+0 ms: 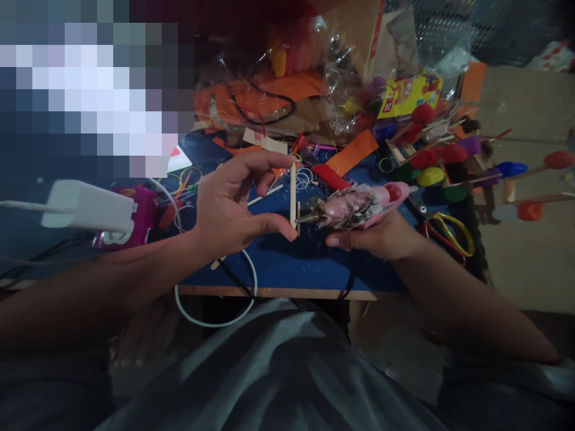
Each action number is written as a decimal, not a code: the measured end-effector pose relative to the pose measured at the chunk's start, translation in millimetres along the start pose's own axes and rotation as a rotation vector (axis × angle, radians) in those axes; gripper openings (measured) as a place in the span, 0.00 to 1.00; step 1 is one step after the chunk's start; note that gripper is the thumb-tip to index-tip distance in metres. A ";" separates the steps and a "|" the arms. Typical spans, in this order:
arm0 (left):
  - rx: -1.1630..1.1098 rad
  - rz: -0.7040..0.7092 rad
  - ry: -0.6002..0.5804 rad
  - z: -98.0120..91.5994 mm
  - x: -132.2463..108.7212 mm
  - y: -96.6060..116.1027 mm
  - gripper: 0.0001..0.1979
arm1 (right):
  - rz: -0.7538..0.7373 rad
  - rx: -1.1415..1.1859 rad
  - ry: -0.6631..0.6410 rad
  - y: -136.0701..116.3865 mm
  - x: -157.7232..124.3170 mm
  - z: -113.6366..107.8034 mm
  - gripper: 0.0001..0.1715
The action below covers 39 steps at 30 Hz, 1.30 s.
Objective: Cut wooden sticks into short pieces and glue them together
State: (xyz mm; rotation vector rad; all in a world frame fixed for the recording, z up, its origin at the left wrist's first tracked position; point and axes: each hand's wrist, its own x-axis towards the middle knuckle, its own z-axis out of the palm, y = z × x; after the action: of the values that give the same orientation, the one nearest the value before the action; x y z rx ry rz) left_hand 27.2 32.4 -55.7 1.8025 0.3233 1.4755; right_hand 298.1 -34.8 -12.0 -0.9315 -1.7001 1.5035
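Between the thumb and forefinger of my left hand (238, 200) a thin wooden popsicle stick (293, 194) is held by its two ends, seen nearly edge-on. A second short piece of wood (299, 216) shows just behind its lower end. My right hand (372, 233) is wrapped round a pink hot glue gun (353, 206) with a messy, glue-crusted front. Its metal nozzle (308, 219) points left, right at the lower part of the stick; whether it touches cannot be made out.
A white charger (85, 206) sits in a magenta extension box (126, 218) at left, with cables around. Scissors (449, 233) lie at right, near sticks with coloured pom-poms (453, 154). Orange paper strips (353, 151) and plastic bags lie behind on the blue table (287, 272).
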 end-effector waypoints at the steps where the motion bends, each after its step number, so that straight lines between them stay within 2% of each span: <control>1: -0.001 0.011 -0.010 -0.3 0.6 0.2 0.49 | -0.011 0.006 0.001 0.6 -0.2 -0.1 0.12; 4: 0.006 0.016 -0.017 0.4 0.5 3.8 0.47 | -0.017 0.002 0.011 3.9 -1.5 -1.2 0.13; 10: 0.042 -0.149 0.043 5.2 -4.7 13.5 0.45 | -0.016 -0.022 -0.013 7.0 -3.2 -3.6 0.14; 17: 0.016 -0.077 0.032 3.2 -3.3 6.5 0.46 | 0.024 -0.010 0.016 2.8 -2.3 -0.2 0.14; 21: 0.029 -0.085 0.024 2.5 -2.2 7.6 0.49 | 0.036 0.022 -0.006 4.2 -2.8 0.9 0.15; 26: 0.034 -0.058 0.013 3.9 -3.1 9.7 0.46 | 0.054 0.061 -0.027 8.4 -4.6 0.0 0.18; 31: 0.036 -0.142 0.041 5.2 -4.1 12.2 0.43 | 0.048 0.052 -0.028 9.0 -4.2 -0.3 0.18; 37: 0.021 -0.115 0.031 5.0 -1.1 15.3 0.44 | -0.039 0.082 -0.019 5.3 -1.6 2.0 0.09; 39: 0.013 -0.077 0.016 4.8 0.4 15.5 0.47 | -0.049 0.080 -0.016 5.4 -1.5 2.3 0.09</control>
State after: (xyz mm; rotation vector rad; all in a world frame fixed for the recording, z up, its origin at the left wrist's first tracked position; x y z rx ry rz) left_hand 27.7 20.3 -44.8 1.7692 0.4070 1.4380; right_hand 297.4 -36.9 -17.7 -0.8326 -1.6502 1.5389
